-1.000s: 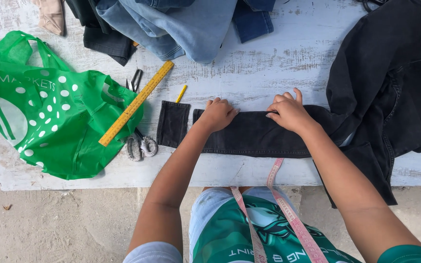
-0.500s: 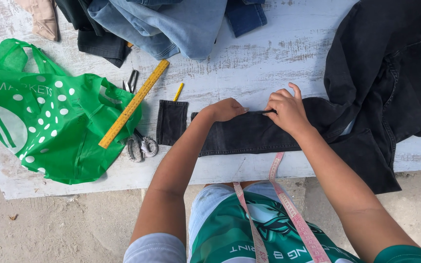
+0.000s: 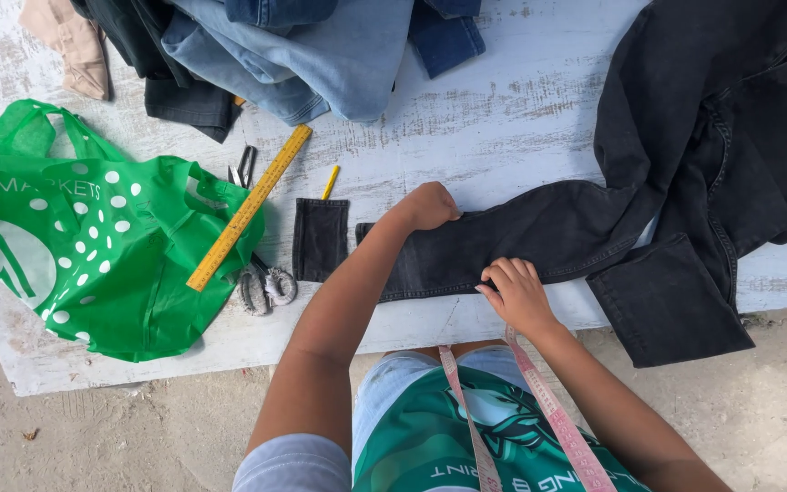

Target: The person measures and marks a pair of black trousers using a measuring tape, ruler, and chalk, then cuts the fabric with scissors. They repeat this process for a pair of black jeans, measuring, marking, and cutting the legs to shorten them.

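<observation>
head view: black trouser leg (image 3: pixel 539 232) laid flat across white table (image 3: pixel 503 128), cut piece (image 3: pixel 320 239) just beside its end. best pressed smooth from both edges, kept taut, no wrinkles. left hand (image 3: pixel 428 206) curled loosely closed on far edge, arm reaching forward. right hand (image 3: pixel 516 293) with fingers bent, pinching near edge.

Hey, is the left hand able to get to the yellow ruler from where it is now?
Probably yes. The left hand rests on the black trouser leg, and the yellow ruler lies uncovered to its left, partly on the green bag. Only a small black fabric piece lies between, flat.
</observation>
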